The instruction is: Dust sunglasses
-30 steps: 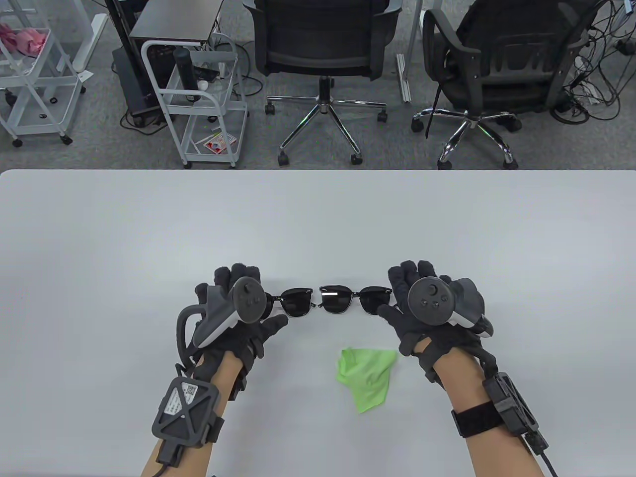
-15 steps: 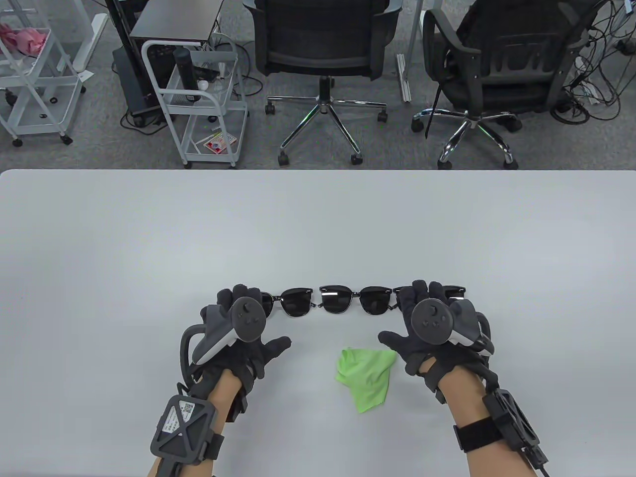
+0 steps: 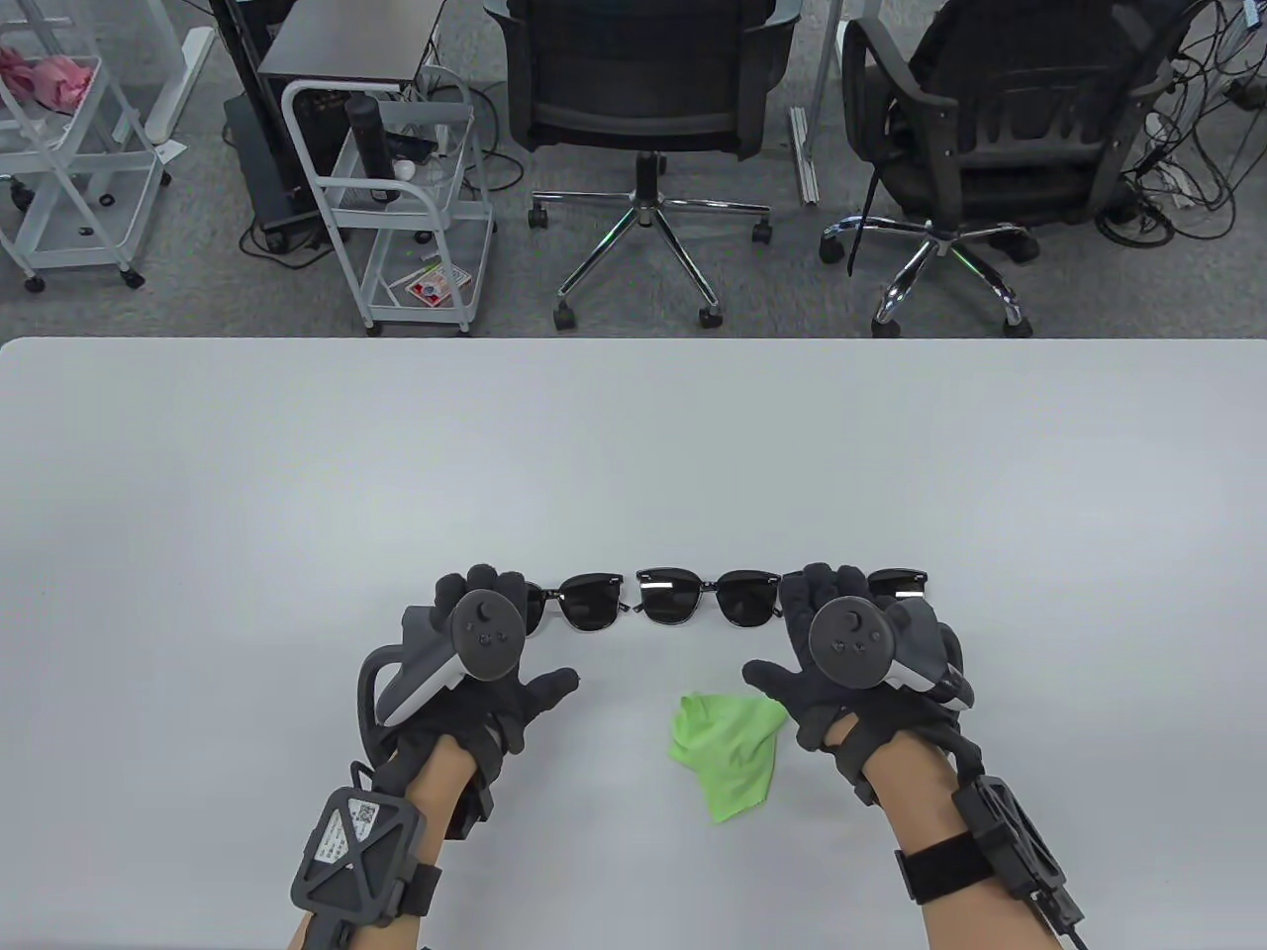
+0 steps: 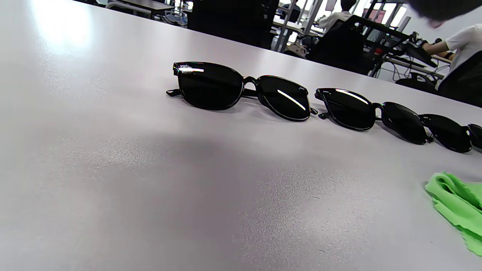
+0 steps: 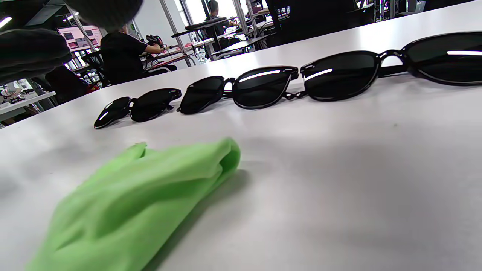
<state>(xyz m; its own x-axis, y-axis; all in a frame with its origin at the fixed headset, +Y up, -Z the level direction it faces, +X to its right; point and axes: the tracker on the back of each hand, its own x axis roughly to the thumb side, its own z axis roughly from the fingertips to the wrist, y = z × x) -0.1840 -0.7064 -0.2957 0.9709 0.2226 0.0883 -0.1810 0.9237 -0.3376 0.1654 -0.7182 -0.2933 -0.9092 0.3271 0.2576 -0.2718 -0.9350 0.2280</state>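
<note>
Three pairs of black sunglasses lie in a row on the white table point(image 3: 633, 445). The left pair point(image 3: 592, 604) is partly hidden by my left hand point(image 3: 523, 635). The middle pair point(image 3: 708, 597) is in full view. The right pair point(image 3: 899, 582) is mostly hidden by my right hand point(image 3: 792, 628). Both hands are open, thumbs spread, and hold nothing. A crumpled green cloth point(image 3: 728, 747) lies near the front, between the hands. The left wrist view shows the left pair point(image 4: 241, 90), the middle pair point(image 4: 372, 113) and the cloth point(image 4: 455, 207). The right wrist view shows the right pair point(image 5: 391, 67) and the cloth point(image 5: 143, 203).
Two office chairs point(image 3: 648, 89) and white wire carts point(image 3: 396, 198) stand on the floor beyond the table's far edge. The far half of the table is bare.
Both hands have drawn back toward the front edge with thumbs off the sunglasses. One lens of the right pair has come into view. The sunglasses and cloth have not moved.
</note>
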